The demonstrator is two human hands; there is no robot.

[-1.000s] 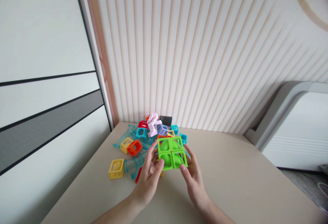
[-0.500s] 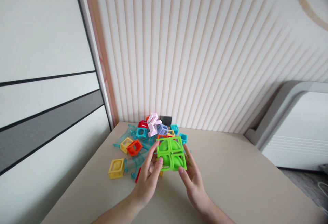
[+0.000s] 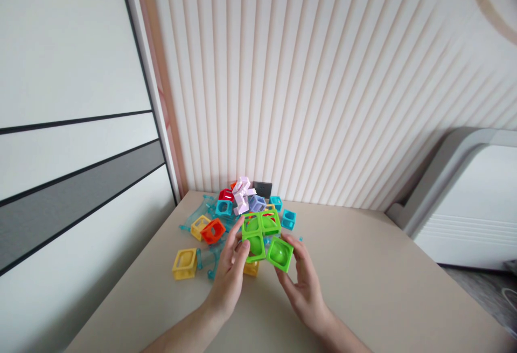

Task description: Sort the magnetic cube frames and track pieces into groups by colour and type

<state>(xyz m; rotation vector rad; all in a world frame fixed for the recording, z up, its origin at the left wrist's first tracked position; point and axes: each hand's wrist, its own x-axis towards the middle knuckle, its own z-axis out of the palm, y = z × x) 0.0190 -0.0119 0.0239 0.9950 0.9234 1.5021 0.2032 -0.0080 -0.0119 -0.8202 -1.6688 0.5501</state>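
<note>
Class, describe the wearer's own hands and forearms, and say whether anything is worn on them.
The left hand and right hand are bare, without gloves. No ring, watch or bracelet shows. The left forearm and right forearm are uncovered where visible; no sleeve is in view.

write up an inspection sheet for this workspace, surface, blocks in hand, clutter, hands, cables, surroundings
surface: beige table, beneath both hands
job's things: three joined green blocks in an L shape; single green block, tilted, apart from them
clutter: loose pile towards the wall, with yellow block, orange block, clear blue pieces and pale pink pieces
hands: left hand grips the joined three; right hand grips the single one
cables: thin white loop at the lower right edge, possibly a cord
surroundings: ribbed wall behind, white panels at left
</note>
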